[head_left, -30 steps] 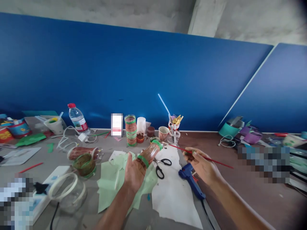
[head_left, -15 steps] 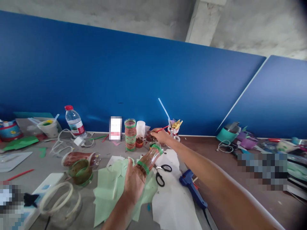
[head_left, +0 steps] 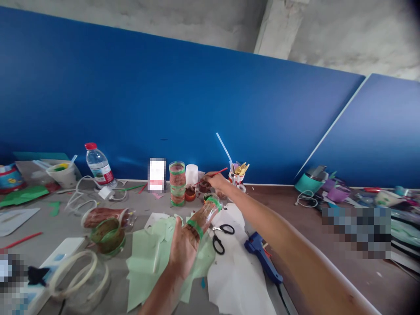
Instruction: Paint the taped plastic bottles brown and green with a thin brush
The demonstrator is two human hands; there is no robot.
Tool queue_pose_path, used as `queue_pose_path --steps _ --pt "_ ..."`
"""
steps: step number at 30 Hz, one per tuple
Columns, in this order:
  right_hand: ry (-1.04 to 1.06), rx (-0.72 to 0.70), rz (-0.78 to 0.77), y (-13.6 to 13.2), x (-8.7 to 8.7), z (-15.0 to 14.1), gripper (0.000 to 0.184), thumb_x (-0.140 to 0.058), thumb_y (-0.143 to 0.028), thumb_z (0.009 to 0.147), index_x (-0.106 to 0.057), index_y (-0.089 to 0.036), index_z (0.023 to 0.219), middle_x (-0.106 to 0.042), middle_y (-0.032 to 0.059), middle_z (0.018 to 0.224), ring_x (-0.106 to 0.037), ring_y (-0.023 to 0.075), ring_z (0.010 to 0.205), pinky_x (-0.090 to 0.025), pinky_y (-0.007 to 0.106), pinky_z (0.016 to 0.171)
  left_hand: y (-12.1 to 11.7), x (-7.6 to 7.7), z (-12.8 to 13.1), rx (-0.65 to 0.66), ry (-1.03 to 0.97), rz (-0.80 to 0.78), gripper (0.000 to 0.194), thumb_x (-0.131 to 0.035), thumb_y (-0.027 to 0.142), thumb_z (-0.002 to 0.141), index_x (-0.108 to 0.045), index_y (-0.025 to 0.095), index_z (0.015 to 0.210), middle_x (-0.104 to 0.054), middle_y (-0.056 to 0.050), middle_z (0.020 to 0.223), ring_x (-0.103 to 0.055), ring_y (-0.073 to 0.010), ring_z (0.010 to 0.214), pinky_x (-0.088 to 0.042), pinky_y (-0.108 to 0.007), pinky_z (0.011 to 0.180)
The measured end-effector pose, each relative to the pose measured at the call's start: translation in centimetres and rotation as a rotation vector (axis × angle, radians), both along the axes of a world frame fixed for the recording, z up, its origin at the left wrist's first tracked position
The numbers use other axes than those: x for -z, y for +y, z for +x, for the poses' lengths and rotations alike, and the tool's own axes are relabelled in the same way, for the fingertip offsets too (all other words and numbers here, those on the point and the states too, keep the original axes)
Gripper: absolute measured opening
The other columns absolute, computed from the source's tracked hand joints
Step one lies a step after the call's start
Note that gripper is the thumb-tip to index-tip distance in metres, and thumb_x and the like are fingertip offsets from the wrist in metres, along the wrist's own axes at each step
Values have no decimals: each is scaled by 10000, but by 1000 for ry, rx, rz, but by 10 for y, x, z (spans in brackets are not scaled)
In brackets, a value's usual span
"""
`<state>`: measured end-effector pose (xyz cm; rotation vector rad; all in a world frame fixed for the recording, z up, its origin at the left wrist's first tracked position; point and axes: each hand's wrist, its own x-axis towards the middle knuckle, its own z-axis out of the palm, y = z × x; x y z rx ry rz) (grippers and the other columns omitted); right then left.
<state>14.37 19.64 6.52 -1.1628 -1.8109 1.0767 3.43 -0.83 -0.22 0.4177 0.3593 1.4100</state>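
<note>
My left hand (head_left: 185, 245) is wrapped round a clear plastic bottle piece (head_left: 208, 213) with green bands and brown paint, tilted up to the right. Farther off, my right hand (head_left: 215, 180) pinches a thin red paintbrush (head_left: 220, 172). The brush's lower end points at a small orange-brown pot (head_left: 190, 194); whether it touches the paint cannot be made out. Beside that pot stands an upright painted bottle piece (head_left: 177, 183) with green and brown bands. Black-handled scissors (head_left: 226, 229) lie just right of the held bottle piece, over paper.
Pale green paper (head_left: 144, 258) and white paper (head_left: 238, 271) cover the table's front. A blue glue gun (head_left: 264, 258) lies at right. Painted bottle parts (head_left: 108, 238), a power strip (head_left: 65, 253) and a water bottle (head_left: 100, 168) are at left. A cup of tools (head_left: 236, 177) stands behind.
My right hand has shifted slightly left with the paintbrush, whose lower end now shows nearer the orange-brown pot. The left hand keeps its hold on the bottle piece. The view has shifted a little.
</note>
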Motion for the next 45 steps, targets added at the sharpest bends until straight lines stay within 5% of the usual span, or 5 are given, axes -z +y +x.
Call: queue_pose_path --steps 11,15,23,31,45 --pt "487 -30 -209 -59 -44 86 135 -679 -293 769 -703 -173 828 -717 48 729 -635 136 628 -498 257 592 8 8 -7 23 -52 -30 680 -342 606 941 -571 99 1332 -625 -159 1315 -424 -289 1374 -326 -430 1145" --pt "812 -44 -247 -99 -22 128 124 -749 -288 708 -724 -177 759 -691 28 679 -588 125 582 -483 264 579 5 4 -8 31 -57 -41 658 -276 556 975 -574 87 1328 -637 -164 1296 -448 -274 1359 -291 -435 1167" --pt "910 108 -260 -156 35 147 205 -813 -331 674 -760 -177 800 -714 45 683 -623 143 646 -479 247 590 -2 -5 -8 42 -36 -72 636 -308 568 970 -686 103 1186 -691 -143 1215 -504 -266 1316 -272 -407 1184" --pt "927 88 -238 -156 54 146 231 -810 -383 687 -764 -201 821 -734 51 717 -627 159 627 -499 285 601 -2 0 -9 113 -45 4 630 -322 574 966 -614 120 1292 -658 -150 1265 -459 -278 1349 -294 -443 1171" --pt "859 127 -225 -155 66 152 203 -772 -385 732 -757 -211 836 -713 39 706 -625 153 624 -495 284 606 -12 -36 14 59 82 -42 777 -329 645 921 -466 59 1412 -503 -188 1438 -352 -311 1412 -242 -436 1185"
